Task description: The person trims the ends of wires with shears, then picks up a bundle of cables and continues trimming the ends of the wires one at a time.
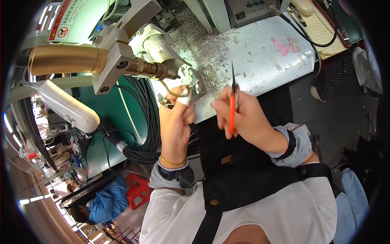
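My left hand (175,124) is closed in a pinch under the soldering head, with white wrapping on a fingertip. It grips a small green-and-white circuit board (193,83). Another small green board piece (164,100) shows beside its fingers; whether it is joined to the first is hidden. A curved brass-coloured tube (178,94) from the soldering head (150,69) loops just over the fingers. To the right, my right hand (245,114), slightly blurred, is wrapped round a slim orange-handled tool (232,112). Its dark pointed tip aims away from me, apart from the board.
Many small metal bits (203,38) lie scattered over the light worktop (260,61). A grey control box (254,14) stands at the back, its black cable (313,44) curving right. Coiled black cable (142,118) lies left of my left hand. A person in blue (109,199) sits lower left.
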A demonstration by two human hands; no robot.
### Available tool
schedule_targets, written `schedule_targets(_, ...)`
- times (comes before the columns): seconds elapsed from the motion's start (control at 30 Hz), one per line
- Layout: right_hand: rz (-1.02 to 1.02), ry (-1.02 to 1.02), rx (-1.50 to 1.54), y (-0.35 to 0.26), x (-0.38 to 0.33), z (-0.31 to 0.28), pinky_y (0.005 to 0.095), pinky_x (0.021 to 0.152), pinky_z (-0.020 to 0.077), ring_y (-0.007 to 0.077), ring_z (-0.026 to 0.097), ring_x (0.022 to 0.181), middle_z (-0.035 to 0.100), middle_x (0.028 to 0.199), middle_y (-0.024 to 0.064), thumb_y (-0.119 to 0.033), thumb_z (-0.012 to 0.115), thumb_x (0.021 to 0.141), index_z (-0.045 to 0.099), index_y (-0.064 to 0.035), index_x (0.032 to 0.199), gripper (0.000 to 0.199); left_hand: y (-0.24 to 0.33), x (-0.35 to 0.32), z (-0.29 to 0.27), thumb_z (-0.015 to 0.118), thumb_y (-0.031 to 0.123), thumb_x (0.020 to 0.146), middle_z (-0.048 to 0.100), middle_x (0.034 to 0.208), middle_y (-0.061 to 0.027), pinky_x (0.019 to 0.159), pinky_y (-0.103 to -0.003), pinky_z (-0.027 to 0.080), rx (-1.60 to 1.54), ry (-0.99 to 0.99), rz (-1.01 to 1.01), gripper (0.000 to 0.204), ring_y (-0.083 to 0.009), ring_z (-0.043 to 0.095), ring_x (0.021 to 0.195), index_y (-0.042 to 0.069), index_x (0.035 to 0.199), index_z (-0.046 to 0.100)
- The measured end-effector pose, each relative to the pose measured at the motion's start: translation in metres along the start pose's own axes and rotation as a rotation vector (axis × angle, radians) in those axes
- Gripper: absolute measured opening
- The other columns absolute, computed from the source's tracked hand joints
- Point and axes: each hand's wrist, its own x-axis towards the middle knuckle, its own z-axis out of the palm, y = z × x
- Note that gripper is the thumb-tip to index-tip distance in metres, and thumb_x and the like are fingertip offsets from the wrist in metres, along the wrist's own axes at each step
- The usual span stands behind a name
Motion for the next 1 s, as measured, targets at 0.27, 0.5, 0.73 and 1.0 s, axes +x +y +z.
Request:
schedule_targets(0.27, -0.152, 0.091, -0.243, -0.011, 0.049, -0.001, 0.0215, 0.037, 0.0347, 0.0077, 0.046, 0.04, 0.047, 0.056, 0.0016, -0.016, 0.052, 0.084, 0.051, 0.0009, 0.083, 0.017, 0.008, 0.015, -0.002, 0.059, 0.005, 0.079, 0.041, 0.059, 0.0051, 0.037, -0.017, 0.018, 0.081, 0.055, -0.056, 0.01, -0.0011, 0.027, 0.043, 0.003, 0.087, 0.055)
schedule_targets(0.5, -0.291, 0.137, -0.395, 0.002, 0.056, 0.001, 0.0243, 0.04, 0.0331, 0.0078, 0.042, 0.044, 0.046, 0.055, 0.0022, -0.014, 0.053, 0.083, 0.053, 0.0013, 0.086, 0.016, 0.011, 0.017, -0.008, 0.061, 0.007, 0.078, 0.041, 0.059, 0.0046, 0.037, -0.017, 0.019, 0.133, 0.043, -0.074, 0.01, -0.0016, 0.029, 0.043, 0.004, 0.081, 0.052)
schedule_targets(0.73, -0.299, 0.136, -0.489, -0.001, 0.055, -0.001, 0.026, 0.044, 0.0307, 0.0084, 0.037, 0.047, 0.044, 0.054, 0.0029, -0.012, 0.054, 0.082, 0.054, 0.001, 0.085, 0.014, 0.009, 0.012, -0.001, 0.061, 0.005, 0.076, 0.044, 0.059, 0.0034, 0.037, -0.018, 0.022, 0.212, 0.118, 0.011, 0.01, -0.0025, 0.032, 0.043, 0.005, 0.078, 0.051)
schedule_targets(1.0, -0.296, 0.133, -0.43, 0.001, 0.053, 0.001, 0.0237, 0.046, 0.0318, 0.0067, 0.036, 0.048, 0.045, 0.056, 0.0005, -0.011, 0.053, 0.082, 0.053, 0.0003, 0.083, 0.011, 0.011, 0.01, -0.001, 0.061, 0.003, 0.076, 0.049, 0.065, 0.0011, 0.037, -0.017, 0.022, 0.206, 0.096, 0.002, 0.009, -0.0027, 0.036, 0.046, 0.003, 0.08, 0.052)
